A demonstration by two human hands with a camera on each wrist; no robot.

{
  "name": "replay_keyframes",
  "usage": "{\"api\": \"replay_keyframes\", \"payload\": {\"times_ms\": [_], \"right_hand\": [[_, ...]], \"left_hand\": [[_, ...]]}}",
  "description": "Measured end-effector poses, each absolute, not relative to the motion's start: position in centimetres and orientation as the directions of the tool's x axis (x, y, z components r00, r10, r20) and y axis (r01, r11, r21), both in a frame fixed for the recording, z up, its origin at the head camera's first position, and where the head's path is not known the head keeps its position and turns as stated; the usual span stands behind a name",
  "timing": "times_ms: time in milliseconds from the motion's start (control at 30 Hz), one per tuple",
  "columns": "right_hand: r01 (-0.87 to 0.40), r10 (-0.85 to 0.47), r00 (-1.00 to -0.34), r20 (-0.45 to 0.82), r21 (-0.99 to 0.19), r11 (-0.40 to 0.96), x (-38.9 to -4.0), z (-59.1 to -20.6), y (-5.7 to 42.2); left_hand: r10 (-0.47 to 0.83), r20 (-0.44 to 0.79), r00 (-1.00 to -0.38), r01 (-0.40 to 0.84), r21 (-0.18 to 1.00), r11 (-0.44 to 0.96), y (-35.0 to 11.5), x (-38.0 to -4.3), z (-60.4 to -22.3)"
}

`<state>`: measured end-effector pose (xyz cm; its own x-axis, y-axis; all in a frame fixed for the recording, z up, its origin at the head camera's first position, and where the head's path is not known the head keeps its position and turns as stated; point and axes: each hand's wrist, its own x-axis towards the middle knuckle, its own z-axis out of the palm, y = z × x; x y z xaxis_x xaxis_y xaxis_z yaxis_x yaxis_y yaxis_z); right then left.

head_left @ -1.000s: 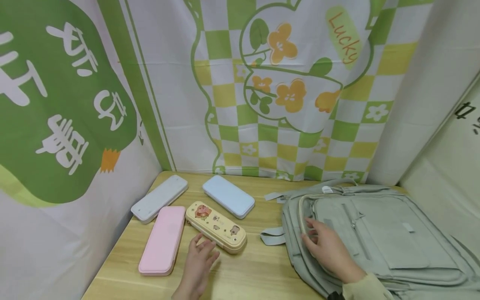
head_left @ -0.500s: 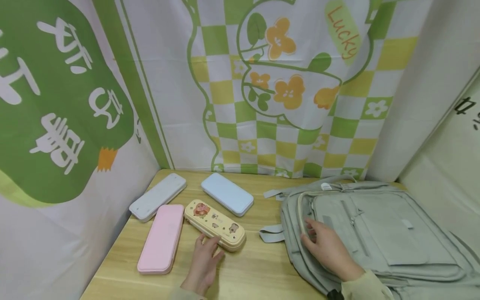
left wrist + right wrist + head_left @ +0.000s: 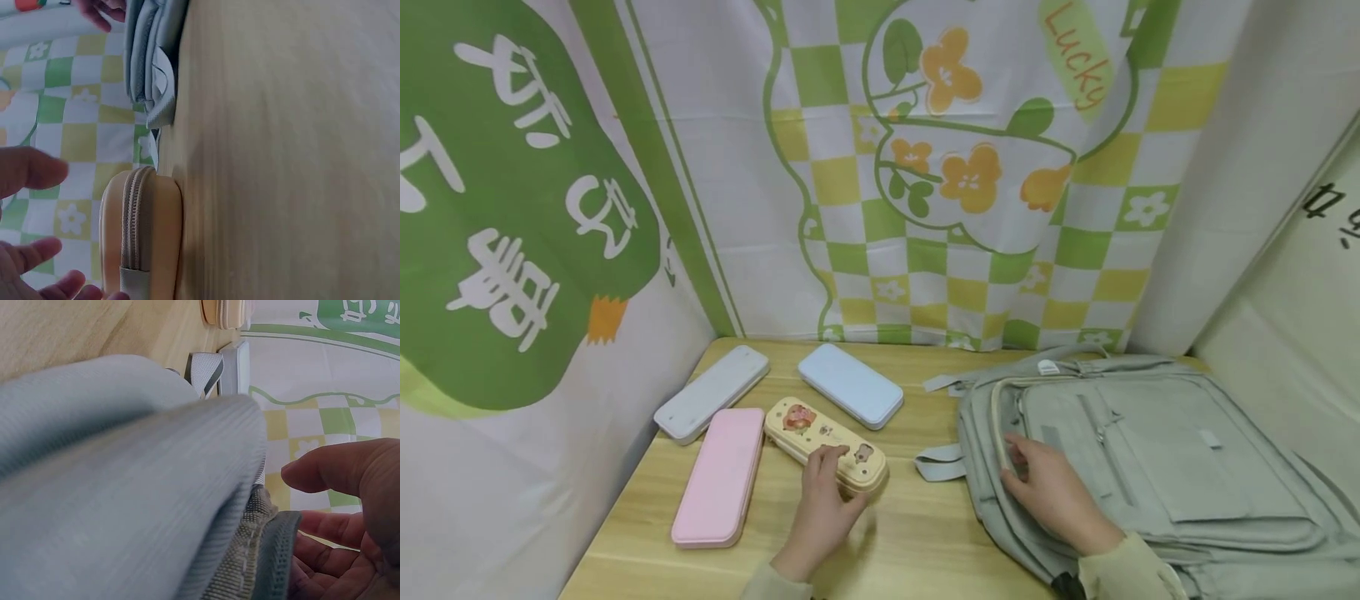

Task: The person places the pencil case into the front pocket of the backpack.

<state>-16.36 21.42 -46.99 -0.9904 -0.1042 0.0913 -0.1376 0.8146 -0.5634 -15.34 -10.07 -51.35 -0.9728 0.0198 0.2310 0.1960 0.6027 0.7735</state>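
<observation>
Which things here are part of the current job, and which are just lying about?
In the job, it seems:
yellow case, left hand at it
bag, right hand at its opening

Untouched, apparently just lying about:
pink case
white case
blue case

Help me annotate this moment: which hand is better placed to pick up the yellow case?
Left, probably: the left hand is right by the yellow case, while the right hand is across at the backpack.

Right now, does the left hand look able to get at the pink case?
Probably yes: only bare tabletop lies between the left hand and the pink case, and nothing rests on it.
</observation>
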Motion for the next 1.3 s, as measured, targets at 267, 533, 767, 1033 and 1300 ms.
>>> {"api": "replay_keyframes", "payload": {"times_ms": [267, 533, 767, 1033, 1300], "right_hand": [[-0.138, -0.113, -0.990, 0.080, -0.533, 0.835, -16.4, -47.1, 21.4], [-0.134, -0.117, -0.991, 0.067, -0.537, 0.833, -16.3, -47.1, 21.5], [-0.140, -0.119, -0.990, 0.074, -0.520, 0.843, -16.5, -47.0, 21.4], [-0.148, -0.134, -0.989, 0.064, -0.459, 0.876, -16.8, -47.2, 21.4], [-0.147, -0.165, -0.986, 0.003, -0.468, 0.871, -17.5, -47.0, 21.7]], "left_hand": [[-0.274, 0.041, -0.961, -0.045, 0.953, 0.301, -14.5, -18.6, -50.5], [-0.142, -0.101, -0.985, -0.138, 0.948, 0.286, -18.6, -20.9, -49.4], [-0.181, -0.173, -0.968, -0.202, 0.966, 0.158, -19.7, -22.7, -48.9], [-0.083, -0.246, -0.966, -0.260, 0.931, 0.258, -20.8, -24.5, -49.0], [-0.004, -0.246, -0.969, -0.232, 0.909, 0.345, -20.6, -25.6, -49.2]]}}
